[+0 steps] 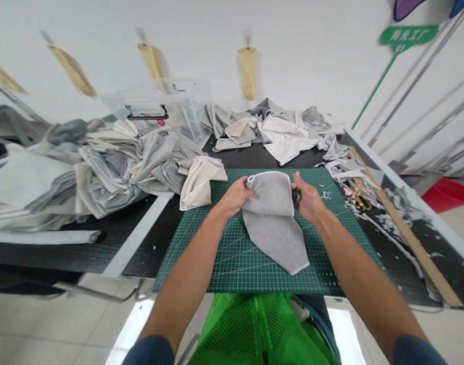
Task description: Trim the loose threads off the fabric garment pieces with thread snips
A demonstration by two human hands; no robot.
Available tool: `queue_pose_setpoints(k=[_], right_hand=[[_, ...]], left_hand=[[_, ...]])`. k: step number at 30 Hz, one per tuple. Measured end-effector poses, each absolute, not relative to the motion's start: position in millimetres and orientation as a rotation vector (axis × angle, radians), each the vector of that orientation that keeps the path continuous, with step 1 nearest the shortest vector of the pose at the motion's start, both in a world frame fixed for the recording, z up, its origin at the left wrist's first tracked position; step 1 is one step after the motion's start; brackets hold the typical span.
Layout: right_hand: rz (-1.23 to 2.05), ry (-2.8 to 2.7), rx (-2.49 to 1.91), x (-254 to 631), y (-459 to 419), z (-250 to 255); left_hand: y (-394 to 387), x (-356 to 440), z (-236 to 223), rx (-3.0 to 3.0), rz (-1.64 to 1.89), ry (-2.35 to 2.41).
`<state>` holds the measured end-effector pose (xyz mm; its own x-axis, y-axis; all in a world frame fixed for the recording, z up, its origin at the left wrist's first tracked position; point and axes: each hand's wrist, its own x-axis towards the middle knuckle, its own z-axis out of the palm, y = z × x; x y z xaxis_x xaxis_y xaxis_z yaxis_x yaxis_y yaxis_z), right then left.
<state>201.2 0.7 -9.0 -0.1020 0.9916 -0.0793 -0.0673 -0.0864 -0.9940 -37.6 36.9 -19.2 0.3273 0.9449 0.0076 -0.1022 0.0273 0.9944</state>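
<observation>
A grey fabric piece lies on the green cutting mat, its far end folded back toward me. My left hand pinches the folded end's left edge, fingers closed on the cloth. At the right edge, my right hand is closed on the same cloth and also holds a small dark tool that I cannot make out clearly.
Heaps of grey and cream fabric cover the black table's left and back. A clear plastic box stands behind them. Scissors, a long wooden ruler and scraps lie to the right. A green mesh bag hangs below the mat.
</observation>
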Motion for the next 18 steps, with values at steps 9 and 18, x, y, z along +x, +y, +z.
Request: queue_pose_setpoints(k=[9,18], right_hand=[[0.755,-1.563,-1.239,189.1,-2.6,-26.0],[0.647,-1.688,-1.247,176.9,-8.6,-25.1]], left_hand=[[31.5,-50.2,-0.5,1.753,0.932,0.908],[13.0,-28.5,5.1,2.111,0.92,1.135]])
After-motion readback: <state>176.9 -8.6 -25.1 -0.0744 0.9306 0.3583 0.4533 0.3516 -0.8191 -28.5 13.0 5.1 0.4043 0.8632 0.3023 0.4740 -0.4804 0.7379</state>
